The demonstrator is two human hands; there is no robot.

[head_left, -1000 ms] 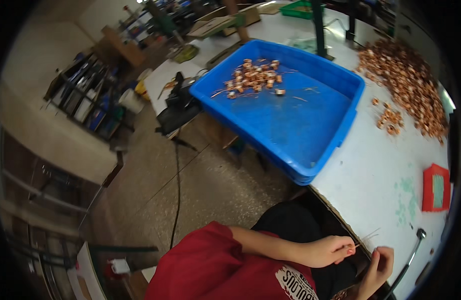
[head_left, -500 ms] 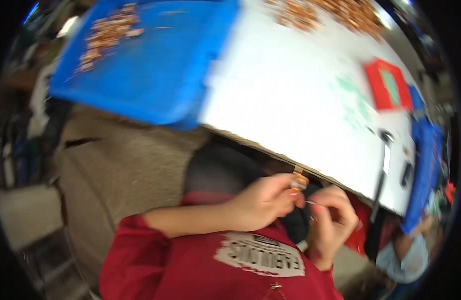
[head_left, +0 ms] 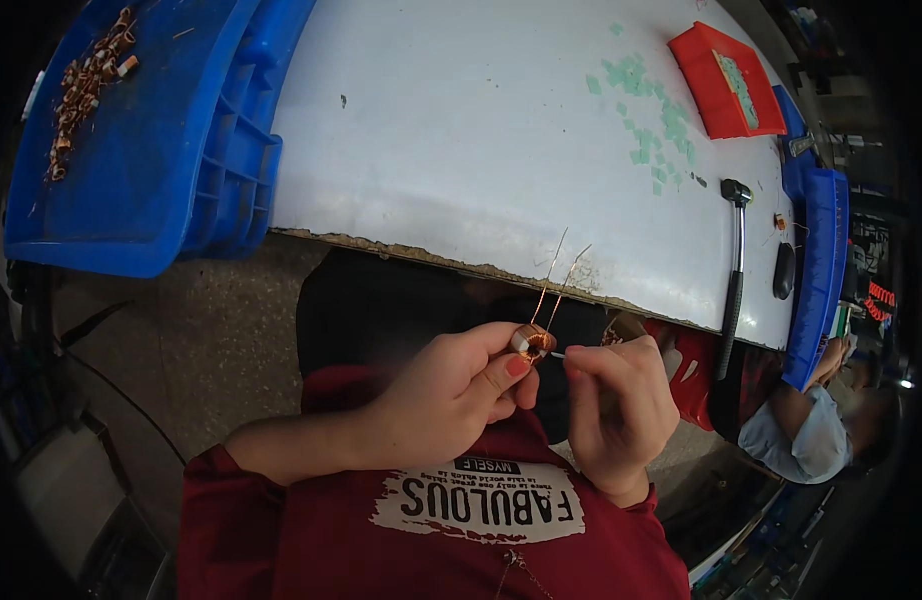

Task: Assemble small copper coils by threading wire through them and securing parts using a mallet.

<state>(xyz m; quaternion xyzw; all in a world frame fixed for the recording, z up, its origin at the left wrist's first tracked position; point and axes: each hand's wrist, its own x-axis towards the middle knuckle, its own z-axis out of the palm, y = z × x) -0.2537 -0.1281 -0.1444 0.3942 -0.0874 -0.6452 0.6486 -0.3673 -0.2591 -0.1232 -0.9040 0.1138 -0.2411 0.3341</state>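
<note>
My left hand (head_left: 446, 395) pinches a small copper-wound ring coil (head_left: 533, 342) between thumb and fingers, just off the table's near edge. Two long copper leads stick up from the coil toward the table, and a white patch shows on its left side. My right hand (head_left: 626, 405) is closed in a pinch on a thin, light-coloured pin-like piece (head_left: 558, 355). The tip of that piece reaches the coil's right side by the centre hole. Whether it is a tool or a wire end, I cannot tell.
The white table (head_left: 431, 150) has a chipped near edge. At left stands a blue crate (head_left: 131, 215) with several coils. Right of centre lie green chips (head_left: 661, 125), a red bin (head_left: 706, 95), a black-handled ratchet wrench (head_left: 736, 260) and a blue tray (head_left: 821, 270). Another person's sleeve (head_left: 801, 435) shows at right.
The view has swung and sharpened, so the crate sits farther left and the far coil piles are out of sight. Both hands keep their pinches; the coil's long leads now show clearly.
</note>
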